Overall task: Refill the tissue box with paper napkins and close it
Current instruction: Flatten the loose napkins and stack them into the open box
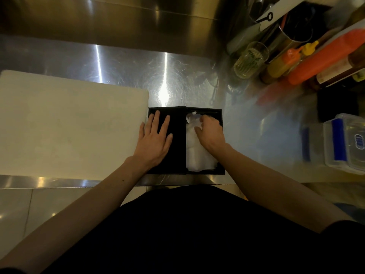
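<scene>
A black tissue box lies open on the steel counter near its front edge. Its lid is folded out flat to the left. White paper napkins fill the right half of the box. My left hand rests flat on the lid, fingers spread. My right hand presses down on the far end of the napkins with its fingers curled into them.
A large white cutting board lies left of the box, touching the lid. At the back right stand a glass of toothpicks, squeeze bottles and metal canisters. Clear plastic containers with blue clips sit at the right.
</scene>
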{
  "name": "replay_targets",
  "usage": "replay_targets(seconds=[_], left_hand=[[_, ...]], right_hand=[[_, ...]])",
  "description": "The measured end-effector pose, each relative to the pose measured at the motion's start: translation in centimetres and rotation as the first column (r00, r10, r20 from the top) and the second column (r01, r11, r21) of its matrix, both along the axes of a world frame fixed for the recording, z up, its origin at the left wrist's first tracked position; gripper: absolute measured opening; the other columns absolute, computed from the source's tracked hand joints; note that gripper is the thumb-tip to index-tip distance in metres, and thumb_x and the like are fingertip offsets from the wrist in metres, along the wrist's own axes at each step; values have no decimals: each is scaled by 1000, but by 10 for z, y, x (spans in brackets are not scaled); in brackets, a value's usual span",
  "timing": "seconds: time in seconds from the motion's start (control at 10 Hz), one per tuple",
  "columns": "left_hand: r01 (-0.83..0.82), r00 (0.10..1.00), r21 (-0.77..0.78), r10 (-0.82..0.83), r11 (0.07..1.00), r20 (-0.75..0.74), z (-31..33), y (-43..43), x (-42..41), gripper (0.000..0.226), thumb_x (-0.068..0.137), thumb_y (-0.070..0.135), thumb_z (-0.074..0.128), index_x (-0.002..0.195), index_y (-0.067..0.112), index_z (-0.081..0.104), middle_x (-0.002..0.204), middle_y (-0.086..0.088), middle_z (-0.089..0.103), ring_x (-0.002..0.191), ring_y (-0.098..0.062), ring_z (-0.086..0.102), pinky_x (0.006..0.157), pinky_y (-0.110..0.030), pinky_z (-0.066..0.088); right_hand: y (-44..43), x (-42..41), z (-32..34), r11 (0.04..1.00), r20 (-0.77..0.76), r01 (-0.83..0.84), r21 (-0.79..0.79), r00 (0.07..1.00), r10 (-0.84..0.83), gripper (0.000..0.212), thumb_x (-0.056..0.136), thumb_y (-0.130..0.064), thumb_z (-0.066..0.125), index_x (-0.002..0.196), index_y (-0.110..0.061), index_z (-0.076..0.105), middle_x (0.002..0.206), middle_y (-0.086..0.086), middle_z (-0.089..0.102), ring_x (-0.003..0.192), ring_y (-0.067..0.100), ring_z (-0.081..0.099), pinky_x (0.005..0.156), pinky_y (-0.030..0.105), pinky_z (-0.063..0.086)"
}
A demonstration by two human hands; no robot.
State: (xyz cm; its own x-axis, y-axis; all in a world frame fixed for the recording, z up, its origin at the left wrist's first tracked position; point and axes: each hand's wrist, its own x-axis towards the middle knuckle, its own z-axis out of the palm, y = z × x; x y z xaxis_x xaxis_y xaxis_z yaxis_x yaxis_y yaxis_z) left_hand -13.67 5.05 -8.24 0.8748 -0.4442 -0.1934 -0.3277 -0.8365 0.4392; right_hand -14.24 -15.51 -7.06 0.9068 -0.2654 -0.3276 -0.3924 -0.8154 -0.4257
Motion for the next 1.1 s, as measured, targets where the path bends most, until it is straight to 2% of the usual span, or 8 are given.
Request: replay_targets(seconds=[0.3,0.4,0.5,0.6,0.7,0.8,0.9,1.1], left_hand=[[-1,1000,19,1,1000,-15,3,0,-1,59,104,39,29,156,21,11,164,-14,2,151,-30,0,119,-51,5],[-4,1000,22,5,1000,-20,3,0,-1,59,104,39,29,156,21,10,164,-14,2,151,-30,0,119,-51,6],[-4,1000,26,5,1000,-19,3,-1,-1,59,104,39,29,156,21,10,164,-14,2,151,-30,1,119,-51,6],[-6,1000,32,6,999,-19,4,-1,-1,59,104,39,28,156,21,10,164,-14,3,151,-30,1,119,-52,6],[-4,1000,31,4,1000,-17,3,-1,-1,59,104,39,28,156,21,10,164,-14,3,151,-30,1,119,-52,6],[-9,1000,26,10,1000,-26,2,-1,-1,59,104,40,28,156,21,10,164,-13,2,151,-30,0,119,-52,6],[-11,1000,25,12,1000,-28,2,-1,-1,59,104,40,28,156,21,10,164,-13,2,151,-30,1,118,-52,7],[-9,1000,19,9,1000,-29,2,-1,-2,59,104,40,28,156,21,10,164,-13,2,151,-30,1,119,-53,8]], right_hand=[[7,-3,-4,996,25,88,23,996,-89,17,92,-10,53,106,-2,60,98,13,60,76,20,56,61,31,43],[5,-1,-6,998,15,69,6,998,-69,15,93,-10,53,92,3,61,91,15,64,78,26,62,62,34,50],[6,-1,-6,994,46,92,50,994,-95,16,92,-14,57,100,0,60,95,15,64,83,26,63,64,29,45],[10,-3,-8,991,87,114,76,989,-121,24,91,-19,62,108,-4,58,92,7,60,78,18,58,63,25,42],[11,-2,-8,990,108,121,79,986,-129,14,92,-16,60,101,-5,62,84,0,58,64,7,51,53,18,39],[11,-1,-7,990,78,122,70,989,-128,17,93,-12,54,87,0,64,84,10,65,68,19,61,58,31,51],[9,-2,-6,992,82,108,68,990,-113,20,95,-11,50,85,1,62,85,15,65,74,27,64,64,40,55],[6,-6,-8,998,116,50,32,992,-53,18,96,-15,53,107,-2,55,113,18,55,95,31,57,80,44,50]])
